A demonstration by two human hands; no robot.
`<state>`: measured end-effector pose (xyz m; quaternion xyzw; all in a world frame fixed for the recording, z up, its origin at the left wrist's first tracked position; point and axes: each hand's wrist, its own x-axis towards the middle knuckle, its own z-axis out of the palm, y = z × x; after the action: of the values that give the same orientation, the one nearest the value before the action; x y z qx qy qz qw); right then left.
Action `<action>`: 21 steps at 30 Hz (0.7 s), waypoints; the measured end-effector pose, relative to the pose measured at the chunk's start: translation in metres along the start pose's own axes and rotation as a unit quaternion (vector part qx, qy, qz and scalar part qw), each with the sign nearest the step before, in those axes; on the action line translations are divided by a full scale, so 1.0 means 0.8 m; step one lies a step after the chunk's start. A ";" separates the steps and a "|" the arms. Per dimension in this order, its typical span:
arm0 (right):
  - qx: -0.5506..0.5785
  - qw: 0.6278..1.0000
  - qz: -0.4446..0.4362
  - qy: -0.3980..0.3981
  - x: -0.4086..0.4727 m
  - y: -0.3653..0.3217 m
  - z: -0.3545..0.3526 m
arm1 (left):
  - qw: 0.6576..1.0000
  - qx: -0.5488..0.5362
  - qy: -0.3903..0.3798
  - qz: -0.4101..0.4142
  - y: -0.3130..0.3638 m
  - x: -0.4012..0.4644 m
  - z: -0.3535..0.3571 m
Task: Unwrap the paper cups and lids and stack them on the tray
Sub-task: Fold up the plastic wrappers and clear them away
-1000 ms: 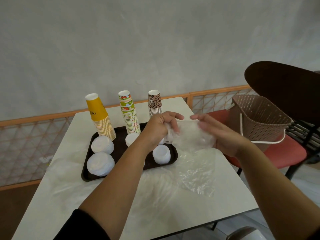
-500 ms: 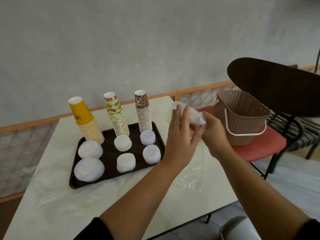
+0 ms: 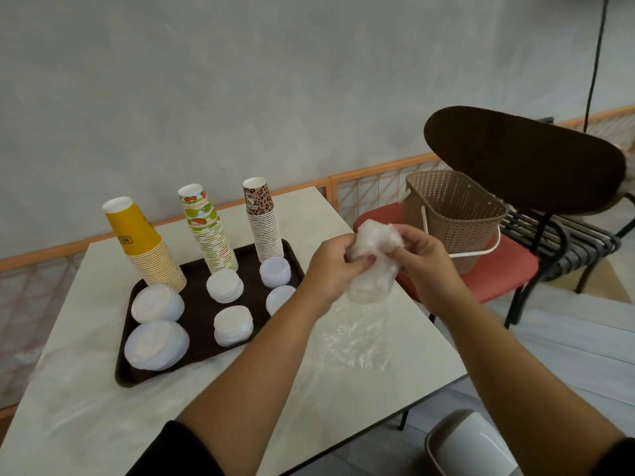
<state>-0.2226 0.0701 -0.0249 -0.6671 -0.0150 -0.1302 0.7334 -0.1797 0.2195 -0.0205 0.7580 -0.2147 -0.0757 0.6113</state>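
1. Scrunching a wad of clear plastic wrap (image 3: 376, 250) between both hands, I am holding it above the right edge of the tabletop (image 3: 343, 389), just right of the tray (image 3: 199, 304).
2. My left hand (image 3: 335, 266) is gripping the wad from the left, thumb pressing into its front; my right hand (image 3: 424, 261) is gripping it from the right with fingers curled round it. Both grips are closed on the wrap.
3. Three columns of paper cups are standing upside down along the tray's far side: yellow cups (image 3: 146, 249), fruit-print cups (image 3: 208, 231) and leopard-print cups (image 3: 263, 225).
4. Six short piles of white lids (image 3: 225, 285) are sitting on the tray in front of the cups, so I am judging the unwrapping and stacking as done, with clearing up now in hand.
5. More clear film (image 3: 357, 341) is lying flat and crinkled on the tabletop below my hands.
6. The next move, I am guessing, is dropping the wad somewhere for waste; a brown perforated basket (image 3: 453, 214) is sitting on a red-seated chair (image 3: 501, 273) close to my right, and a grey bin (image 3: 470, 444) is showing below the tabletop's edge.
7. The wrap is thin, light and springy, likely to puff open unless squeezed; the cups are ribbed paper, the tray dark, smooth and rimmed.
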 end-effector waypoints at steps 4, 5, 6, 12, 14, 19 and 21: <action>0.024 0.996 0.080 -0.044 -0.005 0.010 -0.016 | 0.992 -0.095 0.071 -0.044 -0.004 0.006 0.017; 0.042 0.992 0.098 -0.073 -0.008 0.013 -0.021 | 0.990 -0.114 0.070 -0.053 -0.004 0.008 0.022; 0.053 0.990 0.098 -0.088 -0.012 0.014 -0.027 | 0.988 -0.130 0.065 -0.057 -0.005 0.009 0.026; 0.143 0.988 0.052 0.008 -0.029 0.015 -0.053 | 0.970 -0.230 0.021 -0.072 0.006 0.015 0.065; 0.143 0.987 0.064 0.028 -0.036 0.015 -0.065 | 0.969 -0.236 0.008 -0.076 0.007 0.017 0.082; 0.110 0.985 0.116 0.069 -0.062 0.021 -0.128 | 0.982 -0.166 -0.036 -0.082 -0.006 0.022 0.142; 0.078 0.986 0.142 0.049 -0.086 0.032 -0.162 | 0.983 -0.148 -0.068 -0.086 -0.019 0.021 0.173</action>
<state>-0.3032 -0.0436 -0.0779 -0.5960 0.1059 -0.0555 0.7941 -0.2133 0.0911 -0.0657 0.6675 -0.1760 -0.2107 0.6921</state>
